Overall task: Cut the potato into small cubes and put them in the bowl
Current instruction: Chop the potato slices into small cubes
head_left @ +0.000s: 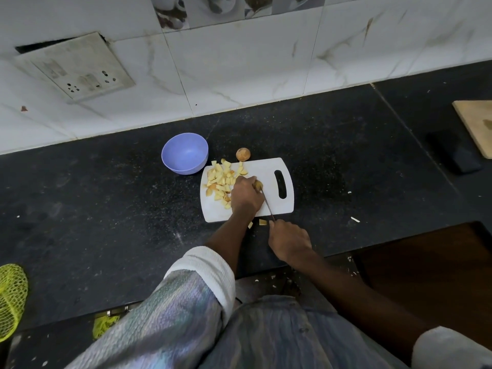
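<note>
On the white cutting board (266,169) my left hand (245,195) holds down a small potato piece (258,184). My right hand (288,239) grips a knife (267,205) by its handle, the blade running up to that piece. Several yellow potato cubes (221,179) lie piled on the board's left part. Two cubes (262,222) lie off the board's near edge on the counter. A round unpeeled potato piece (242,154) sits just behind the board. The empty purple bowl (185,153) stands at the board's far left corner.
The black stone counter (106,209) runs to a white tiled wall with a socket plate (77,67). A wooden board (476,126) and a dark flat object (455,153) lie at the far right. A yellow-green mesh thing (10,299) sits at the left edge.
</note>
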